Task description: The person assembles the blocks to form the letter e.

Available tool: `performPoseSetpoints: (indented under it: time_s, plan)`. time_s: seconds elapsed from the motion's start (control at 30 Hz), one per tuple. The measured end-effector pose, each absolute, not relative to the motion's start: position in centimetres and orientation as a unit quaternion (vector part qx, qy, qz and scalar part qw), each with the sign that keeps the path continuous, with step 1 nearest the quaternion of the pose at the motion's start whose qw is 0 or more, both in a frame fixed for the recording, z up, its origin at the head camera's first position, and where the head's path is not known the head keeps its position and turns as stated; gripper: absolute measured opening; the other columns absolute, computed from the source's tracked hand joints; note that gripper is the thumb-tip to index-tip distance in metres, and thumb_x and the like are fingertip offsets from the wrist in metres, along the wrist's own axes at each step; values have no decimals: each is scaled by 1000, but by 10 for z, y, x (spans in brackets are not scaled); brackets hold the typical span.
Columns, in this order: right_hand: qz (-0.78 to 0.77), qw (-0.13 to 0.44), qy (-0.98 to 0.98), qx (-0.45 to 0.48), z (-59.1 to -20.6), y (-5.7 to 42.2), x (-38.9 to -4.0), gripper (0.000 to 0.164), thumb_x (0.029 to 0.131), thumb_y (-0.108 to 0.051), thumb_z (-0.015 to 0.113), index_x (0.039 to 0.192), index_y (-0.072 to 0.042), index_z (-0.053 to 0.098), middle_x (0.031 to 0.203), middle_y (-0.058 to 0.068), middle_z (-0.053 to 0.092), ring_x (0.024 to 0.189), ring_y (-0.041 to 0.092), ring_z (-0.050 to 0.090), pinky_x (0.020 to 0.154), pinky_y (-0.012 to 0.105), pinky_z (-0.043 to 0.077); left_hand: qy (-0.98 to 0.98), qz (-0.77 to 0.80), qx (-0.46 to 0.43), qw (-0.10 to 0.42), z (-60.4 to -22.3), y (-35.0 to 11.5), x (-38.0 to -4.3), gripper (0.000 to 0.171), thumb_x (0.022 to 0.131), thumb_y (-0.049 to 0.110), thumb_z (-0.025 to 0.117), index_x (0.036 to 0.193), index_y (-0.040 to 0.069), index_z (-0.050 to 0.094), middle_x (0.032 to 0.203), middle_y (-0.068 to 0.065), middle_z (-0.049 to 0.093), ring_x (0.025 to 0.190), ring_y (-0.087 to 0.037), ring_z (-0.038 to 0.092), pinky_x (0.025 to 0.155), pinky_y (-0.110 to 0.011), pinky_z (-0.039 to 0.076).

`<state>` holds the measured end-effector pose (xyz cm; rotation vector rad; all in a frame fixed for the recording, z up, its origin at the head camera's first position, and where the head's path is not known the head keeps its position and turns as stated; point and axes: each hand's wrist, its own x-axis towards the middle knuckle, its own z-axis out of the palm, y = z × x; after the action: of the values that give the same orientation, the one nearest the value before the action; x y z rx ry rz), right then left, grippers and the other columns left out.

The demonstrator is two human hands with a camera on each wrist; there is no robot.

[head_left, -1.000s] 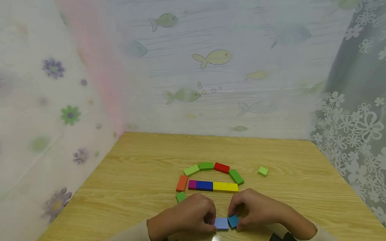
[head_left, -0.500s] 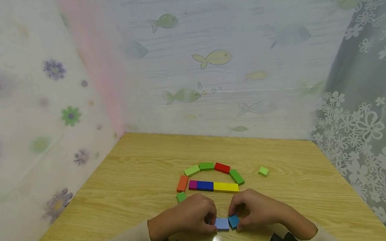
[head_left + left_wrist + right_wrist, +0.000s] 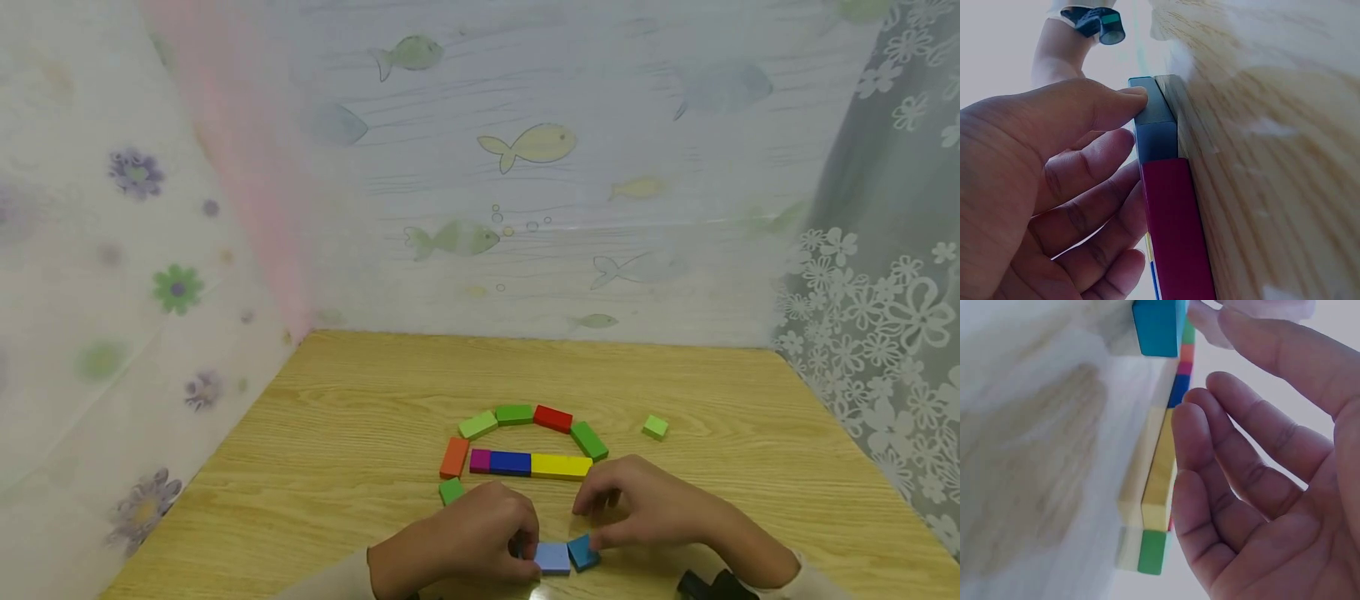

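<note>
My left hand [image 3: 480,533] pinches a light blue block [image 3: 552,558] at its left end, thumb at the front. In the left wrist view the thumb lies on a blue-grey block [image 3: 1155,119], with a magenta block [image 3: 1175,225] against it that the hand hides from the head view. A teal block [image 3: 582,552] sits askew at the light blue block's right end. Just right of it my right hand [image 3: 645,504] hovers, fingers loosely bent and holding nothing. The right wrist view shows the teal block [image 3: 1160,328] apart from those fingers.
Beyond the hands, an arc of orange [image 3: 453,457], green [image 3: 514,414] and red [image 3: 553,418] blocks curves around a straight row of magenta, blue [image 3: 510,463] and yellow [image 3: 561,466] blocks. One light green block [image 3: 655,427] lies alone at the right on the wooden table [image 3: 360,375].
My right hand has let go of the teal block and drawn up and to the right. The teal block has turned slightly. My left hand stays put.
</note>
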<state>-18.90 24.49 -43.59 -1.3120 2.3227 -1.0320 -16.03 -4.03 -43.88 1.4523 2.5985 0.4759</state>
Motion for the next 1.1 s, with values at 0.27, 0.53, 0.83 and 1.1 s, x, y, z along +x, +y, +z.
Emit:
performPoseSetpoints:
  time_s: [0.27,0.53,0.83,1.1]
  plan:
    - [-370,83,823,-424,-432,257,-195,22,92,-25,80,113,-19,74,107,-1,73,93,13,69,80,31,58,859,155,485,60,-440,-41,-160,21,90,36,81,74,28,69,75,24,55,65,13,46,59,-6,38]
    - [-359,-8,877,-319,-433,272,-208,26,93,-32,79,115,-18,74,109,-2,74,94,10,68,79,30,56,861,152,481,64,-438,-40,-159,22,90,37,81,74,29,69,76,24,56,67,12,47,61,-6,38]
    - [-331,-86,925,-167,-433,292,-220,34,91,-27,81,122,-14,74,120,5,72,107,28,68,85,41,57,860,151,483,62,-438,-41,-159,21,90,37,81,75,28,70,77,24,57,67,12,46,61,-6,38]
    - [-321,-80,934,-132,-438,309,-229,46,93,-30,80,132,-8,69,133,17,64,120,41,62,93,58,54,863,154,477,70,-438,-40,-159,21,91,38,81,75,29,70,76,23,57,66,11,47,60,-8,39]
